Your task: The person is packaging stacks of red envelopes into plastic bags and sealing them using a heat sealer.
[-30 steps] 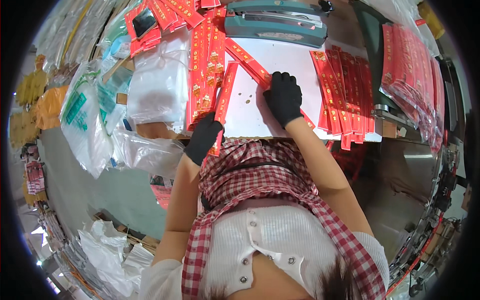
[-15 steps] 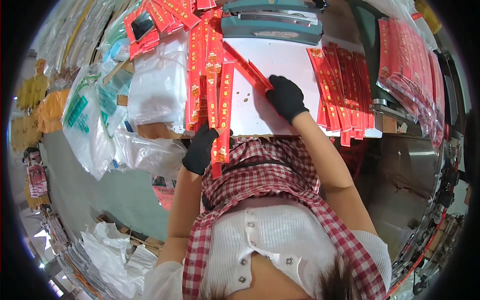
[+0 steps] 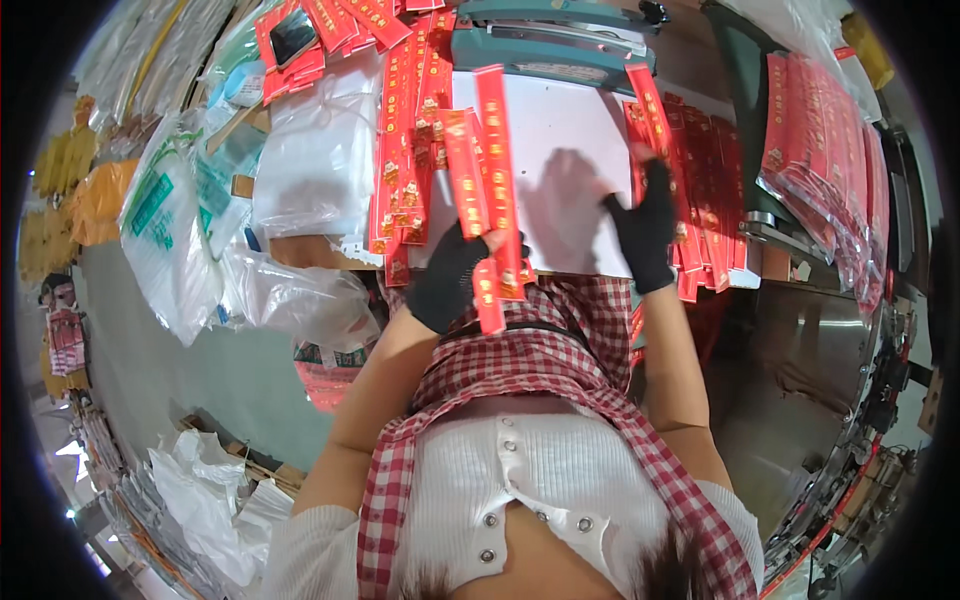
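Note:
My left hand (image 3: pixel 445 280), in a black fingerless glove, is closed on a few long red paper strips (image 3: pixel 497 150) with gold print, fanned upright in front of my apron. Their lower ends stick out below the fingers. My right hand (image 3: pixel 645 225), gloved the same way and slightly blurred, is over the right pile of red strips (image 3: pixel 705 190). Its thumb is spread well away from the fingers. The fingertips reach the lower end of a tilted red strip (image 3: pixel 648 100) that juts above that pile; I cannot tell how firmly they touch it.
On the white tabletop (image 3: pixel 560 120), more red strips (image 3: pixel 400 140) are stacked at the left, beside clear plastic bags (image 3: pixel 315 170). A teal machine (image 3: pixel 555 50) stands at the back. A phone (image 3: pixel 292 36) lies on red packets, far left. Bagged red strips (image 3: pixel 820 150) lie at the right.
My right hand has moved right, from the strips it held over the table's middle to the right pile, and its thumb has spread. My left hand has risen slightly rightward with its strips.

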`<state>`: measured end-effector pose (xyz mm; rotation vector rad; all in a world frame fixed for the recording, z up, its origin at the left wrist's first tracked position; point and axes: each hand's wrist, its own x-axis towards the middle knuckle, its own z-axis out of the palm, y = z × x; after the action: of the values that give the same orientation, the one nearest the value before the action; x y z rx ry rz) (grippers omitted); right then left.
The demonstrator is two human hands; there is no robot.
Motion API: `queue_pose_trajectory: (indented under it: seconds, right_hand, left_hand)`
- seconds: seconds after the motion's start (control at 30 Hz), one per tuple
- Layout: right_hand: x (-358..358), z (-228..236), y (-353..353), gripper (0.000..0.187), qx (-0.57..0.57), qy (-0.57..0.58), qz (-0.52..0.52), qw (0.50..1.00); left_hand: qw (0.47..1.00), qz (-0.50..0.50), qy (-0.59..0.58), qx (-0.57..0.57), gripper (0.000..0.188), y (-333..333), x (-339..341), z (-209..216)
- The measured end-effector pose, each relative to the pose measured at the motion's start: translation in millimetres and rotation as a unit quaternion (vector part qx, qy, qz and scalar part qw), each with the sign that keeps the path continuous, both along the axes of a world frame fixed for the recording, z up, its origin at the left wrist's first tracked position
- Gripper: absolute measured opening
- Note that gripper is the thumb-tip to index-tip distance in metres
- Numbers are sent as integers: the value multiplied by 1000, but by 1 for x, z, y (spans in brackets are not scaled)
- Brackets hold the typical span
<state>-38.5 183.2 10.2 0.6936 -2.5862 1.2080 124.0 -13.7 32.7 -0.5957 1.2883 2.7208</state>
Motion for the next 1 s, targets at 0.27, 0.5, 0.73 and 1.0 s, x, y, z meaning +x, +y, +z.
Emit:
queue_pose_trajectory:
  seconds: [0.27, 0.5, 0.73, 1.0]
  right_hand:
    - [14, -18, -32, 47, -179, -324, 68, 927]
    - [-37, 18, -24, 63, 217, 65, -55, 972]
    - [58, -28, -111, 49, 276, 3, 119, 954]
    - [10, -19, -71, 30, 217, -61, 89, 970]
  left_hand:
    - [931, -194, 26, -308, 20, -4, 7, 2]
    - [549, -10, -56, -834, 49, -88, -98, 2]
    - [444, -82, -324, -832, 46, -132, -202, -18]
    - [719, -88, -255, -640, 44, -232, -177, -27]
